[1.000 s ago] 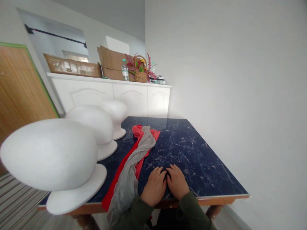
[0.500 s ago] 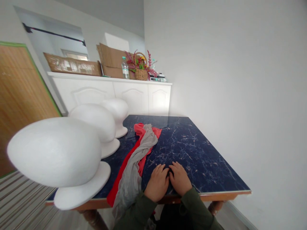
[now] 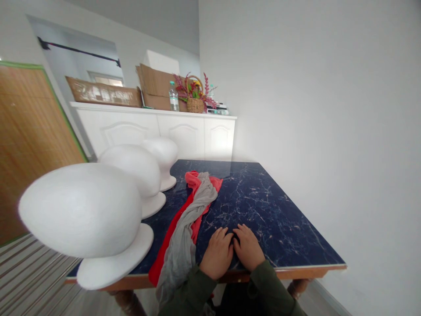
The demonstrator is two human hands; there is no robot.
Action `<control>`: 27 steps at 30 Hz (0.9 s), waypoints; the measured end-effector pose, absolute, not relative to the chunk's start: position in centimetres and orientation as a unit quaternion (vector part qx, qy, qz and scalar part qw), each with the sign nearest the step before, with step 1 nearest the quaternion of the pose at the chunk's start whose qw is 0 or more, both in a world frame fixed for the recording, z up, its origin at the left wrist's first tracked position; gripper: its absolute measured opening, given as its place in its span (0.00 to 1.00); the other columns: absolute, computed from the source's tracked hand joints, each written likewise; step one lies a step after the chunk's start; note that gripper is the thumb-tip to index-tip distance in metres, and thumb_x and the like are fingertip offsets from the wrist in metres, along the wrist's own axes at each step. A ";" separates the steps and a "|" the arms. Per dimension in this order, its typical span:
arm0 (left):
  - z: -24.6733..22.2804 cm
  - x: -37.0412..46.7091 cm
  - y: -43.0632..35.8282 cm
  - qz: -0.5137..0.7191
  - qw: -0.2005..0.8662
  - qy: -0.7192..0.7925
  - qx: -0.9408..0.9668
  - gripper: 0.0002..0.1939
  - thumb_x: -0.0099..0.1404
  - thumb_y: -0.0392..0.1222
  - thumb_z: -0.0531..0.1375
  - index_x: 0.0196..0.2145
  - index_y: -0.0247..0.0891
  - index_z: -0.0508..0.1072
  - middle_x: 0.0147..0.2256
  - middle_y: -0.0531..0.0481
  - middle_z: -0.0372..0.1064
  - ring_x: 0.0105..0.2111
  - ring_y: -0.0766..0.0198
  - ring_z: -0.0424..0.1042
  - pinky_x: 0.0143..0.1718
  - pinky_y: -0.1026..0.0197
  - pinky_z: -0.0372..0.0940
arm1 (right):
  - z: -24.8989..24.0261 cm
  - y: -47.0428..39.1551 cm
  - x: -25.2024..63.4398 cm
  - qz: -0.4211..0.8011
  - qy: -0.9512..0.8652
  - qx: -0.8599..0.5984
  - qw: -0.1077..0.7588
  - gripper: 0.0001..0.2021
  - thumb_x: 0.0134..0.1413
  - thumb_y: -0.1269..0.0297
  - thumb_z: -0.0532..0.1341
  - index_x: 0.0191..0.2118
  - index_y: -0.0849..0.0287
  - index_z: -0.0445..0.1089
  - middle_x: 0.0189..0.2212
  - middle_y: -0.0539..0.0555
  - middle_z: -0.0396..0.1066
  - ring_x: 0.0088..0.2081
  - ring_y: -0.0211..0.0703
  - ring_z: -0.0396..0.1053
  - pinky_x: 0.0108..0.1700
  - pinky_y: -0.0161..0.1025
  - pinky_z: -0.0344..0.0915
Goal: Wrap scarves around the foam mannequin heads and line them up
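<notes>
My left hand (image 3: 217,253) rests palm down near the front edge of the dark blue marbled table (image 3: 259,197), its fingers stretched out and holding nothing. Beside it my right hand (image 3: 248,247) lies the same way, fingertips close to those of the left. Left of my hands, a grey scarf (image 3: 186,226) runs lengthwise over the table and hangs past the front edge. Bright red cloth (image 3: 169,241) and coral cloth (image 3: 215,182) show along and under it. Three white mannequin heads stand in a row on the left: a near one (image 3: 82,210), a middle one (image 3: 133,169) and a far one (image 3: 163,151).
Behind the table runs a white cabinet (image 3: 126,127) bearing cardboard boxes (image 3: 158,81), a plastic bottle (image 3: 173,97) and a basket of flowers (image 3: 195,105). A white wall (image 3: 312,109) borders the right side. Metal rails (image 3: 36,272) lie at the lower left.
The whole view has shifted slightly right and down. My hands stay in nearly the same place on the table, and the scarf and heads keep their positions.
</notes>
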State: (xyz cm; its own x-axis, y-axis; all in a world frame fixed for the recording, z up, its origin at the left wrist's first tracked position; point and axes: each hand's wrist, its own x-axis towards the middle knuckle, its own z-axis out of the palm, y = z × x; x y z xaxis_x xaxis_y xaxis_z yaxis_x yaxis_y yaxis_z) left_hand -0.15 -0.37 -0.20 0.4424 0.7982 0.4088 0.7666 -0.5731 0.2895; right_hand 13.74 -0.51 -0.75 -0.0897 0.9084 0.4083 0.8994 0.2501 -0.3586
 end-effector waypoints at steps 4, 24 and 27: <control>-0.2 -0.2 -0.5 0.259 0.029 0.460 0.849 0.17 0.61 0.33 0.50 0.48 0.36 0.67 0.52 0.42 0.63 0.55 0.54 0.59 0.57 0.47 0.55 | -0.8 -0.5 13.7 0.004 -0.740 -0.611 0.282 0.17 0.53 0.72 0.52 0.47 0.64 0.69 0.51 0.60 0.66 0.56 0.50 0.58 0.58 0.49 0.54; 0.6 0.1 -0.5 0.284 0.080 0.453 0.841 0.19 0.61 0.32 0.49 0.49 0.36 0.65 0.53 0.42 0.62 0.56 0.55 0.58 0.57 0.46 0.55 | -0.1 -0.9 13.6 0.012 -0.744 -0.612 0.270 0.17 0.54 0.72 0.52 0.48 0.64 0.69 0.51 0.60 0.66 0.56 0.51 0.58 0.58 0.49 0.54; 1.2 -2.1 -2.3 0.369 0.097 0.419 0.823 0.18 0.63 0.34 0.47 0.49 0.40 0.64 0.53 0.45 0.62 0.55 0.59 0.60 0.56 0.50 0.58 | -0.2 -0.9 13.6 0.007 -0.742 -0.613 0.272 0.17 0.54 0.71 0.52 0.48 0.63 0.69 0.51 0.61 0.66 0.56 0.52 0.58 0.57 0.50 0.55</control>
State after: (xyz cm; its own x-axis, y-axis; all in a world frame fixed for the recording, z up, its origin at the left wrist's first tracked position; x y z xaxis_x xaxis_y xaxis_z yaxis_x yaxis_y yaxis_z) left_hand -2.06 -2.34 1.23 0.3752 0.7628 0.5266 0.6189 -0.6291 0.4703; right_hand 13.62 -0.88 -0.20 -0.1001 0.9131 0.3953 0.9058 0.2480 -0.3436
